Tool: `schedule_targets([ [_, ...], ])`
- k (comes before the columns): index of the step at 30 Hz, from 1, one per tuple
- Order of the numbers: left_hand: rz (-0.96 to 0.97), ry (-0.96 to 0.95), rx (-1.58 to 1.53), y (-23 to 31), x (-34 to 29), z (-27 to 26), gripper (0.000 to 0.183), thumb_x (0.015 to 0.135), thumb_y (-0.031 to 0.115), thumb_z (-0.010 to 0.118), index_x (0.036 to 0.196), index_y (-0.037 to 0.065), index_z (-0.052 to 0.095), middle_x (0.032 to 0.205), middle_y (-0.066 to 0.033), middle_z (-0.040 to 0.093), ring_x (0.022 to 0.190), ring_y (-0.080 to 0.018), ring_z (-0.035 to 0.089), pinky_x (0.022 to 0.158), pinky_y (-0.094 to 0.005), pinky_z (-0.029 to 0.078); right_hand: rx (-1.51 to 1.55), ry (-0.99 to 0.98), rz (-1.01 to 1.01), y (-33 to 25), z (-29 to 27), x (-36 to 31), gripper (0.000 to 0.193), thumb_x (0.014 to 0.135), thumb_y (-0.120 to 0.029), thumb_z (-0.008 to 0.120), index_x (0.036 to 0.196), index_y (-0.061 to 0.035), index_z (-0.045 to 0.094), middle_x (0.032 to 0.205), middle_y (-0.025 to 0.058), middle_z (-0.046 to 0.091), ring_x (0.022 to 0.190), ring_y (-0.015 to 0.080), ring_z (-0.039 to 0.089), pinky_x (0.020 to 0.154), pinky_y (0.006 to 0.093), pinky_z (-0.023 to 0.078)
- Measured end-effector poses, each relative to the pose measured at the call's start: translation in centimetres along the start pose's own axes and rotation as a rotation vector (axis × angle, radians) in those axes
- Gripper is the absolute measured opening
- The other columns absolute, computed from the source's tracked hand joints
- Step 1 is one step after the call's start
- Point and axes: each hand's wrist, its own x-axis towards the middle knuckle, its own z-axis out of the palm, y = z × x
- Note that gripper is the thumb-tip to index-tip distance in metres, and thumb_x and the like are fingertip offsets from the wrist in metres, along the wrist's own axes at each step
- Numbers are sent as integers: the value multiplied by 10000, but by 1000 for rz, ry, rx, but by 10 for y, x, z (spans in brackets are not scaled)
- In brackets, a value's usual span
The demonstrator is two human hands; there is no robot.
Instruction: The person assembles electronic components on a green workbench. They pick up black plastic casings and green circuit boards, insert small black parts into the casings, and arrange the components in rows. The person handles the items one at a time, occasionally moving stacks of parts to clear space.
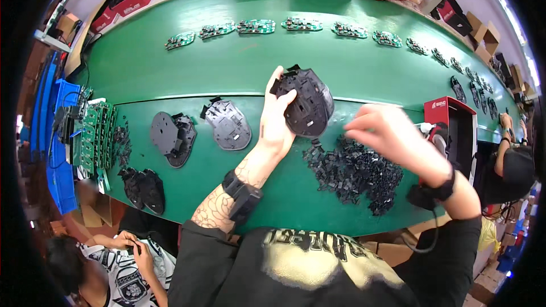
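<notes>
My left hand (274, 116) grips a black plastic mouse shell (309, 105) from its left side, with the thumb over its inner face and the shell raised above the green bench. To the right, my right hand (382, 131) hovers with curled, pinched fingers, partly smeared by motion; whatever they hold is hidden or too small to make out. Below it spreads a pile of small black plastic pieces (358, 170). Left of my left hand, another mouse shell (228, 125) lies on the bench. Farther left is a pair of dark shell parts (173, 136), one leaning on the other.
Green circuit boards (256, 27) form a row along the far bench (227, 62). A stack of boards (95, 136) stands at the left beside blue bins (62, 153). More black shells (142, 189) lie near the front-left edge. A red-and-black box (449, 113) stands right. Co-workers sit at both sides.
</notes>
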Motion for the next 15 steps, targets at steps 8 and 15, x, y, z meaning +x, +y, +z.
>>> schedule_targets([
  [8, 127, 10, 4, 2, 0, 1, 670, 923, 40, 521, 1492, 199, 204, 1303, -117, 443, 1133, -198, 503, 989, -362, 449, 136, 61, 17, -2, 74, 19, 110, 749, -137, 698, 795, -37, 690, 803, 106, 601, 800, 287, 613, 715, 380, 490],
  [15, 166, -8, 8, -5, 4, -7, 664, 915, 22, 524, 1486, 170, 219, 1426, -106, 313, 1208, -202, 443, 1052, -357, 374, 233, 13, 271, -24, 50, 11, 117, 749, -85, 715, 861, -48, 709, 839, 93, 654, 732, 174, 635, 668, 286, 485],
])
